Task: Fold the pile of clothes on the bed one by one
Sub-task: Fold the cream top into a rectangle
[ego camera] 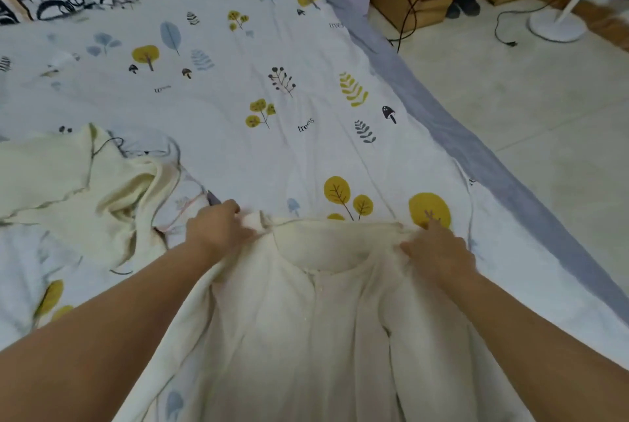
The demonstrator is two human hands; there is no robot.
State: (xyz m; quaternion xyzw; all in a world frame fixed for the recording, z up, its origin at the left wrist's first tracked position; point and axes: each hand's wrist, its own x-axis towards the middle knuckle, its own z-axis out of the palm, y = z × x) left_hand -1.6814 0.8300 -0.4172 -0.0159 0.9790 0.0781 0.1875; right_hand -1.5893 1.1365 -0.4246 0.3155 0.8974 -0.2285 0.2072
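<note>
Between your 2 hands, the cream shirt (323,312) lies front-up on the bed (272,135), collar away from you, button placket running down the middle. Your left hand (218,226) pinches the left shoulder seam, fingers curled into the cloth; your right hand (439,251) pinches the right shoulder likewise. Left of your left hand, touching nothing you hold, sits the crumpled cream garment (75,190), likely next in the pile. Judgement: step in hand is spreading the shirt flat before folding. Pull both shoulders apart evenly and slightly away from you so the collar line goes straight. Smooth the placket wrinkles toward the hem before turning any sleeve in.
</note>
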